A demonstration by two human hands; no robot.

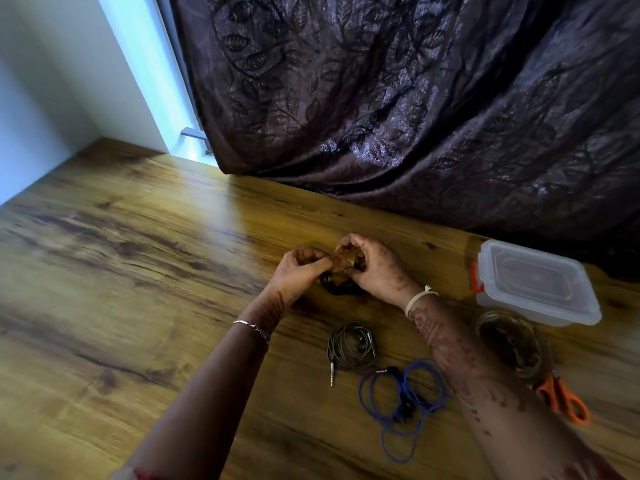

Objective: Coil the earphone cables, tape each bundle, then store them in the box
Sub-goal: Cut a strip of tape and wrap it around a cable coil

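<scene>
My left hand [302, 268] and my right hand [375, 268] meet over a coiled black earphone bundle [337, 287], which hangs just under my fingers. Between the fingertips I hold a strip of brownish clear tape [343, 259] against the bundle. A grey earphone coil [351, 346] lies on the wooden table [138, 271], closer to me, its jack pointing down. A loose blue earphone cable [403, 400] sprawls below it. The clear plastic box [535, 284] with an orange latch stands at the right, lid on.
A roll of clear tape [509, 344] sits in front of the box, partly behind my right forearm. Orange-handled scissors [562, 398] lie beside it. A dark leaf-patterned curtain [415, 98] hangs along the table's far edge.
</scene>
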